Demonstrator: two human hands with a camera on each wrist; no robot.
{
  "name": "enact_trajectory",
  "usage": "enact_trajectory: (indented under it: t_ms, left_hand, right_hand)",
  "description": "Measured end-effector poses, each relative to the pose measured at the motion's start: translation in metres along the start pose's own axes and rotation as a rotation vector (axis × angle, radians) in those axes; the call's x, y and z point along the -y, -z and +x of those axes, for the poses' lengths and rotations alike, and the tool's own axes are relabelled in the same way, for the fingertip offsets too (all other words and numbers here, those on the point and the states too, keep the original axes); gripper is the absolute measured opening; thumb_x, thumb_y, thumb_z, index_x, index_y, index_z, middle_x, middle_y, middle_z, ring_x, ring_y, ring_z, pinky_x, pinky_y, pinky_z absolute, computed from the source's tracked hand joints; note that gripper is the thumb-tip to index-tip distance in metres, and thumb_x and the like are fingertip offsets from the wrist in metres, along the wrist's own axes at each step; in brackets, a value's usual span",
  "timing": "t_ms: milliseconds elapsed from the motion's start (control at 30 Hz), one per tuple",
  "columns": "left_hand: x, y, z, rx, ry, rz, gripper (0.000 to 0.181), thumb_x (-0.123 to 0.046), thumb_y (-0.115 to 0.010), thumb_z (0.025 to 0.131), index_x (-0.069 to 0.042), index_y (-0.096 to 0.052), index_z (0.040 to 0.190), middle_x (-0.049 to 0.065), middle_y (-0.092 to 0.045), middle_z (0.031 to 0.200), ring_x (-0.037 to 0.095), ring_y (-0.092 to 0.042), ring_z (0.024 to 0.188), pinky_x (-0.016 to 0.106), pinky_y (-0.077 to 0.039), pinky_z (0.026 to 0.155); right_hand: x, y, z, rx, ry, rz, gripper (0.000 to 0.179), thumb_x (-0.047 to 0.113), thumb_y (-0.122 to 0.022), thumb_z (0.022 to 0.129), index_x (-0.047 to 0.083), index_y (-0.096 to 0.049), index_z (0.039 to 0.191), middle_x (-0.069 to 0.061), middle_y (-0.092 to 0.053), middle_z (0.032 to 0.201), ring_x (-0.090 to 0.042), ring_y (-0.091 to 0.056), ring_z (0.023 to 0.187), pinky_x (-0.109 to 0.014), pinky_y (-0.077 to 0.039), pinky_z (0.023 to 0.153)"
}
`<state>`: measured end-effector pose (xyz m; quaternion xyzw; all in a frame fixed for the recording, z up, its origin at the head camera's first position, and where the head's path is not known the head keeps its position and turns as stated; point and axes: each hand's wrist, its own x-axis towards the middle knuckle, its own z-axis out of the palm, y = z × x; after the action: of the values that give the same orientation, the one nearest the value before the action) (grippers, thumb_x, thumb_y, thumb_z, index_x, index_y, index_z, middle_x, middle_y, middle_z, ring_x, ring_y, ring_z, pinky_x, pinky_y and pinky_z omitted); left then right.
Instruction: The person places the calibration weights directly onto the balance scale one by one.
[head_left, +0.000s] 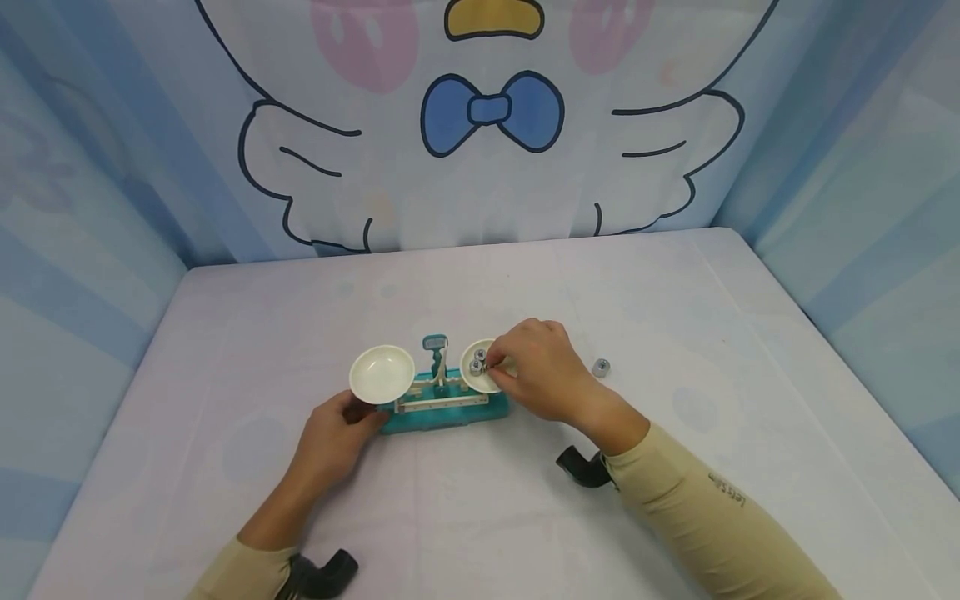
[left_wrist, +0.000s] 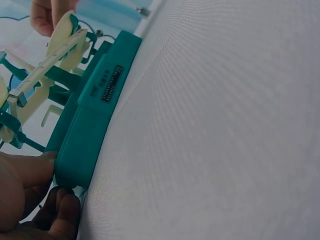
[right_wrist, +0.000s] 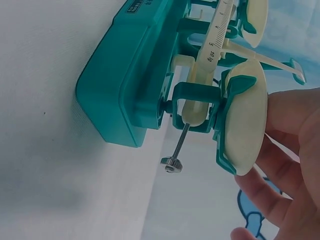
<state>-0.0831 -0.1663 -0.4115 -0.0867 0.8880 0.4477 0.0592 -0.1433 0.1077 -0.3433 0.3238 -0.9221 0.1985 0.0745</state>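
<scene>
A teal balance scale (head_left: 442,417) stands on the table with two cream pans. My left hand (head_left: 335,433) grips the left end of its base, the thumb on one side and curled fingers under the end in the left wrist view. Nothing lies in the left pan (head_left: 382,375). Small silver weights (head_left: 476,367) stand in the right pan (head_left: 470,383). Over that pan my right hand (head_left: 536,367) pinches a small metal weight between thumb and forefinger, mostly hidden by the fingertips. From the right wrist, the pan (right_wrist: 245,120) hides those fingertips.
Another silver weight (head_left: 601,367) stands on the table right of my right hand. A ruled beam (right_wrist: 215,42) and an adjusting nut (right_wrist: 171,165) show on the scale. Black curved pieces (head_left: 583,467) stick out at both wrists. Printed curtains (head_left: 487,192) border the table.
</scene>
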Motion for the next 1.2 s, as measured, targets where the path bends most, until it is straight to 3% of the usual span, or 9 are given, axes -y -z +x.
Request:
enact_trajectory:
  t_ms: [267,633,967,1200]
  left_hand:
    - [0.001,-0.001,0.000,-0.007,-0.002,0.003,0.043,-0.018,-0.068,0.095,0.006,-0.058,0.130,0.022,-0.065,0.121,0.035,-0.060,0.113,0.051,-0.050,0.095]
    - [0.001,-0.002,0.000,-0.011,-0.006,0.004,0.043,-0.017,-0.067,0.096,0.006,-0.058,0.130,0.021,-0.065,0.121,0.035,-0.060,0.112,0.051,-0.050,0.094]
    - [0.000,-0.001,-0.001,-0.003,0.007,-0.003,0.043,-0.017,-0.067,0.096,0.005,-0.058,0.131,0.022,-0.065,0.122,0.035,-0.060,0.114,0.051,-0.050,0.095]
    - [-0.001,-0.002,-0.001,-0.004,0.009,-0.004,0.043,-0.017,-0.067,0.096,0.005,-0.058,0.131,0.021,-0.065,0.122,0.035,-0.060,0.114,0.051,-0.050,0.095]
  right_hand:
    - [-0.001,0.004,-0.001,-0.008,-0.003,0.002,0.006,0.012,-0.075,0.089,0.011,-0.076,0.095,0.000,-0.073,0.096,-0.024,-0.060,0.103,-0.055,-0.042,0.097]
    - [-0.015,0.009,-0.010,-0.078,0.027,0.141,0.015,0.005,-0.076,0.087,0.005,-0.071,0.101,-0.007,-0.071,0.106,-0.025,-0.063,0.104,-0.043,-0.052,0.092]
    - [-0.032,0.015,-0.023,-0.048,-0.050,0.174,0.022,0.008,-0.076,0.088,0.006,-0.070,0.110,-0.007,-0.069,0.110,-0.025,-0.063,0.102,-0.046,-0.053,0.090]
    - [-0.055,0.022,-0.041,0.011,-0.175,0.123,0.024,0.009,-0.075,0.089,0.006,-0.070,0.113,-0.009,-0.069,0.113,-0.029,-0.063,0.105,-0.049,-0.052,0.091]
